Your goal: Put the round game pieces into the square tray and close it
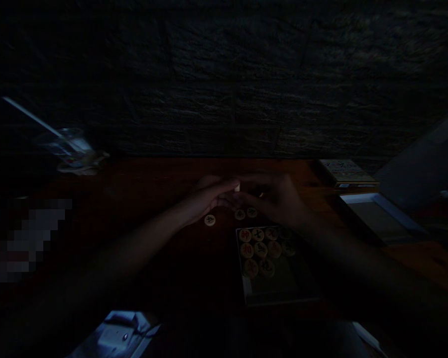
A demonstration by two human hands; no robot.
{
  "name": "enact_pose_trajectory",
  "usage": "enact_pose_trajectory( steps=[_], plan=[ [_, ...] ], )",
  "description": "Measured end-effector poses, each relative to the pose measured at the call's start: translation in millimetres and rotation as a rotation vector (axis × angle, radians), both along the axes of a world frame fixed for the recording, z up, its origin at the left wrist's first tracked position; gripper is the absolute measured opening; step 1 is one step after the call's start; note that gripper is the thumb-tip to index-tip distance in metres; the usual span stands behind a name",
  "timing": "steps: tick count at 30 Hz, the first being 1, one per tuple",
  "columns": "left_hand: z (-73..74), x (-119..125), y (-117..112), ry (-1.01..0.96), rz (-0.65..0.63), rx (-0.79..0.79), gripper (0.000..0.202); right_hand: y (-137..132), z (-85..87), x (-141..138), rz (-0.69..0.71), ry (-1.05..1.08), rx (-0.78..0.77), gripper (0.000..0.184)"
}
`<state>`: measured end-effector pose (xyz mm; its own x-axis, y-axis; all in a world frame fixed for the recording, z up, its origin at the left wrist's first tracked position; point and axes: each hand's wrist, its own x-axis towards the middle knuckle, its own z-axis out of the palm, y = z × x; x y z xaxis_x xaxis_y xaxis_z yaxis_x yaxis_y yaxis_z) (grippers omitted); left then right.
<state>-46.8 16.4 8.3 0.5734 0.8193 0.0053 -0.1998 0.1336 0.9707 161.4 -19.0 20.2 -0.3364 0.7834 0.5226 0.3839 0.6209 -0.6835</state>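
Observation:
In the dim light my left hand (211, 196) and my right hand (283, 199) meet over the wooden table. Between their fingertips a pale round xiangqi piece (237, 187) shows edge-on, and the fingers of both hands close in on it. Just below lie two xiangqi pieces (245, 214) side by side, with another single piece (209, 220) under my left wrist. Nearer to me is a shallow box tray (289, 286) with several red- and black-marked pieces in rows at its far side. My right forearm covers part of that tray's right side.
A printed box (347, 171) sits at the back right, with an open box lid (381, 216) in front of it. At the back left is a clear cup (76, 149) with a straw. A rough stone wall (231, 79) rises behind the table.

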Motion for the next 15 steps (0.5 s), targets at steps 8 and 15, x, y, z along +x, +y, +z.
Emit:
enact_pose_trajectory(
  steps=[8, 15],
  plan=[
    [1.1, -1.2, -0.4, -0.004, -0.005, -0.010, 0.033, -3.1, 3.1, -0.5, -0.003, -0.029, 0.042, 0.032],
    [0.3, -0.5, -1.1, -0.016, -0.020, -0.015, 0.037, -3.6, 1.5, -0.2, -0.024, -0.036, 0.065, 0.033]
  ],
)
